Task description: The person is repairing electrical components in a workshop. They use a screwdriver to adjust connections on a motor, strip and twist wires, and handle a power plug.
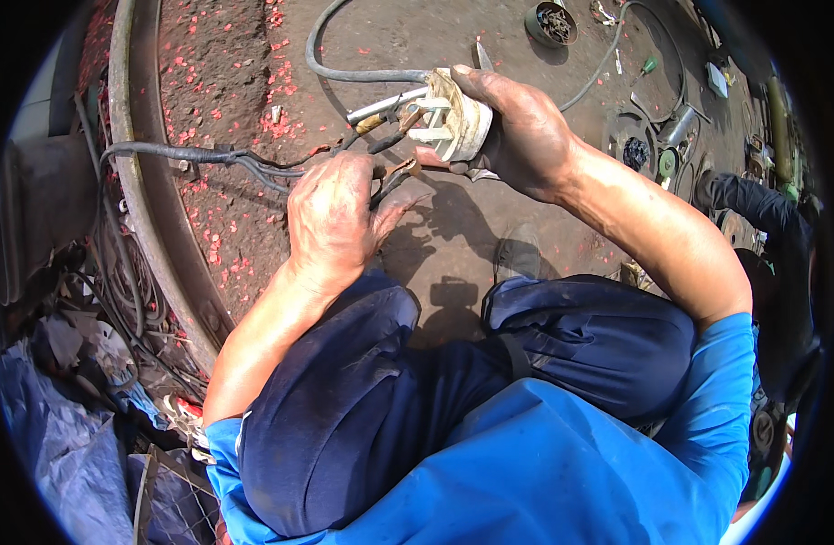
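Note:
My right hand (535, 136) is closed round a dirty whitish electrical plug (469, 118), its inner side with the terminals facing left. From the upper left a grey cable (372, 75) runs to the plug. Several short wires reach its terminals. Beside it, my left hand (331, 213) is closed, with thumb and fingers bent round the split wires of a black cable (199, 155). One wire end (406, 169) shows bare copper near the plug. Behind my right thumb a pointed metal piece (482, 56) sticks out; its kind is hidden.
A curved metal rail (144, 182) runs along the left, with red flakes scattered on the dirt beside it. Blue tarp (63, 445) and tangled cables lie lower left. A pot of metal bits (553, 24) stands far off. Another person's dark-sleeved arm (753, 200) shows at right.

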The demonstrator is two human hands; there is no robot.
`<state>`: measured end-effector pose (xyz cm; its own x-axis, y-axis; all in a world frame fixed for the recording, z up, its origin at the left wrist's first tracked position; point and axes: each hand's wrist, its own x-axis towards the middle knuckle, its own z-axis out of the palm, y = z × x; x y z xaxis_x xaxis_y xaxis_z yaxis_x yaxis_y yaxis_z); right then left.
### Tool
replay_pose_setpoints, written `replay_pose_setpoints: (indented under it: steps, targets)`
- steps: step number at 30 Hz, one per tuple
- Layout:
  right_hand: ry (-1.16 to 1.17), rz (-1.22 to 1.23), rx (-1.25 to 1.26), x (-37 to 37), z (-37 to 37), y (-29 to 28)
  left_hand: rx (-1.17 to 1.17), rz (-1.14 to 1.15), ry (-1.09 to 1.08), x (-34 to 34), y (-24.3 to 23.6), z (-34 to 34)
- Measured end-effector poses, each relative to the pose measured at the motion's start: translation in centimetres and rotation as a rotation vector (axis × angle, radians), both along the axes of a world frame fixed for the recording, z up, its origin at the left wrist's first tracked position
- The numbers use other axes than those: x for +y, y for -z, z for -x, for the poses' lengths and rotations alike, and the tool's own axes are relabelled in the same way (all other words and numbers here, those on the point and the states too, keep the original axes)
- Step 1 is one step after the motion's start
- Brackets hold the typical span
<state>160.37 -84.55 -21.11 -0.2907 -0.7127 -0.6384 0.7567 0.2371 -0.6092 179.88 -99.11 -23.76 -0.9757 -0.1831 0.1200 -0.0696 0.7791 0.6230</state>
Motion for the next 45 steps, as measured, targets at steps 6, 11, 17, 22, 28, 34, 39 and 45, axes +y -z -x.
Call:
replay_pose_setpoints:
  steps: [6, 11, 17, 22, 28, 34, 39, 45]
  targets:
    - [-0.208, -0.058, 0.186, 0.6, 1.1, 0.6, -0.148, -0.007, 0.124, -0.9, 0.2, -1.8]
    - [-0.246, -0.12, 0.32, 0.4, 0.8, 0.1, -0.077, -0.163, -0.164, 0.1, 0.5, -0.2]
    - [-0.355, -0.264, 0.608, 0.3, 1.4, -0.5, -0.111, 0.008, -0.053, -0.5, 1.2, 2.8]
    - [-0.427, -0.252, 0.688, -0.1, 1.1, -0.4, -0.211, 0.024, 0.052, -1.2, 1.2, 3.1]
    - [-0.407, -0.3, 0.581, 0.7, 0.9, 1.4, -0.216, 0.053, 0.014, -1.9, 1.7, 2.9]
    - [-0.466, -0.35, 0.427, 0.9, 0.8, 2.1, -0.392, 0.08, 0.028, -2.6, 1.1, -0.7]
    - [-0.409, -0.379, 0.405, 1.5, 0.8, 4.8, -0.495, 0.265, 0.22, -3.1, 1.9, -2.9]
    - [-0.382, -0.306, 0.321, 1.0, 0.1, 4.8, -0.179, 0.389, 0.246, -1.6, 6.4, -4.6]
